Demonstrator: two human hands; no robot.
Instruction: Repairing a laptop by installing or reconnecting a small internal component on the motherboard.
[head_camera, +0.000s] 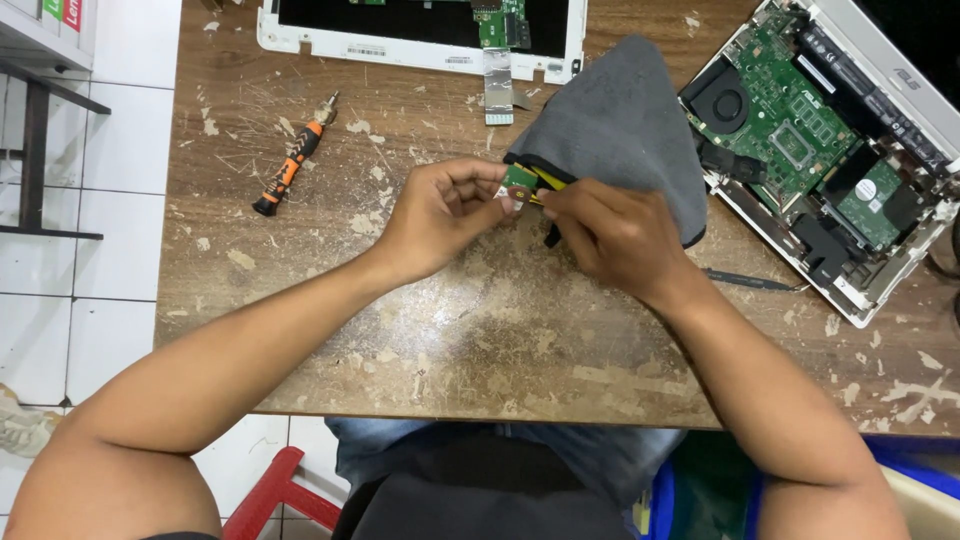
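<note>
My left hand (440, 212) pinches a small green circuit board (519, 179) between thumb and fingers over the middle of the worn wooden table (480, 330). My right hand (610, 235) meets it from the right, gripping a yellow-and-black tool (549, 181) whose tip rests against the board. Both hands sit at the lower edge of a grey cloth (625, 125) that lies on the table behind them. The tool's working end is hidden between my fingers.
An opened white laptop base (820, 150) with its green mainboard, fan and drive lies at the right. A white laptop panel (420, 30) with a ribbon cable lies at the back. An orange-and-black screwdriver (293, 160) rests at the left. A black stylus-like tool (745, 280) lies near my right wrist.
</note>
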